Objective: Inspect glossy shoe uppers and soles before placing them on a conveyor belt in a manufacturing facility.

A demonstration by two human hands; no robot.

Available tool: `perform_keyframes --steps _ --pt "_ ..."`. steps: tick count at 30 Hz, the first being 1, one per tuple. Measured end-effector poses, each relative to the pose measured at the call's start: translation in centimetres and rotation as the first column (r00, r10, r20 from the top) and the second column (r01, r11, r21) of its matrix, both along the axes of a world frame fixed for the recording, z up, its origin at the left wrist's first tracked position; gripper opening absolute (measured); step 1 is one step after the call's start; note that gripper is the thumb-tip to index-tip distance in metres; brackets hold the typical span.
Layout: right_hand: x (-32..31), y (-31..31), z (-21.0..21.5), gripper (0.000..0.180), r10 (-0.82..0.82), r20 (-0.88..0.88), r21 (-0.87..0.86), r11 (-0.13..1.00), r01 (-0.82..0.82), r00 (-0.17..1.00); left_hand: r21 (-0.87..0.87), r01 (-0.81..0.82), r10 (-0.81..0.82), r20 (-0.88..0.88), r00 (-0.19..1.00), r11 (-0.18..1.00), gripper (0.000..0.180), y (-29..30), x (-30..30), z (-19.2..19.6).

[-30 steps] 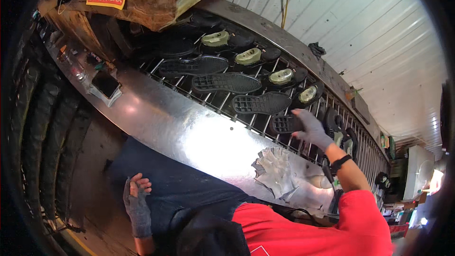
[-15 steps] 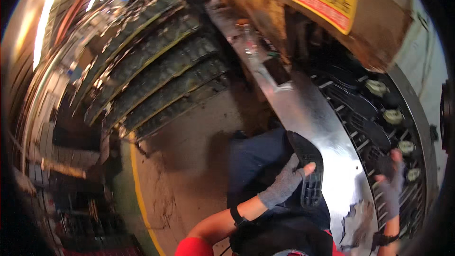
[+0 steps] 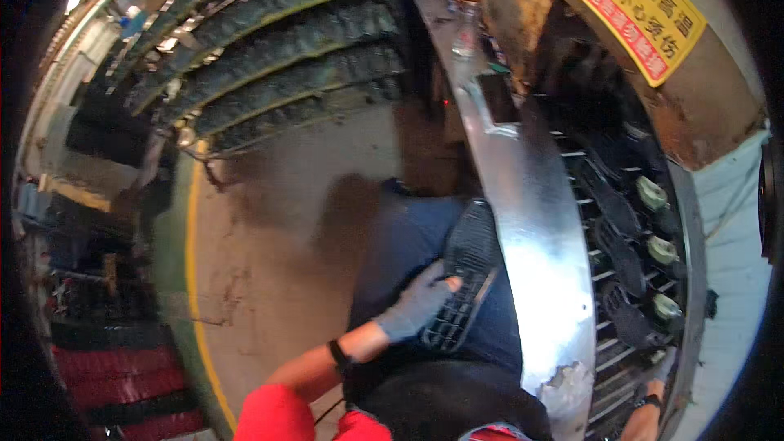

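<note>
From where I stand, the widest thing is the concrete floor (image 3: 278,196), with a multi-tier rack (image 3: 286,53) of dark pieces beyond it. A long, shiny metal bench (image 3: 539,212) runs beside the seated person's lap, and along its far side lies a conveyor of metal bars (image 3: 608,376). A brown, stained housing (image 3: 710,106) overhangs the conveyor's far end, a yellow-and-red warning sign (image 3: 645,12) stuck on its face. Over the dark trousers, just beside the bench's edge, a black sole (image 3: 469,269) slants with its tread facing up, the gridded end nearer the body. The left hand (image 3: 420,302), in a grey fingerless glove, grips that sole by its side, thumb across the tread. The right hand (image 3: 655,369) reaches over the conveyor at the lower right; it is blurred, and I can't tell whether its fingers are closed on anything. More dark soles (image 3: 618,257) lie on the bars, beside a row of smaller pale-green pieces (image 3: 662,250).
</note>
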State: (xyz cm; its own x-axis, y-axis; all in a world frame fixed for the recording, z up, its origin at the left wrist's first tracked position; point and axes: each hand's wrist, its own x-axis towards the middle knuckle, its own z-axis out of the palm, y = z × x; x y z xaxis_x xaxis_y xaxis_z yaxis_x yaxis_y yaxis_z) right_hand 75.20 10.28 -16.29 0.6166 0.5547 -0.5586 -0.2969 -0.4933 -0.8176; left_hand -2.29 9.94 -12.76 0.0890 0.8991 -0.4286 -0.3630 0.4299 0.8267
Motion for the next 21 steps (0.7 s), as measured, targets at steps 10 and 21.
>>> perform_keyframes --steps 10,21 --pt "-23.0 -4.6 5.5 0.044 0.262 0.007 0.102 0.96 -0.261 0.965 0.404 -0.025 0.104 -0.173 0.98 0.915 0.05 5.0 0.5 6.1" --pt "-55.4 3.7 13.4 0.078 0.978 -0.047 0.394 0.205 -0.896 0.203 0.448 -0.184 0.092 0.219 0.971 0.875 0.085 5.7 0.1 10.1"
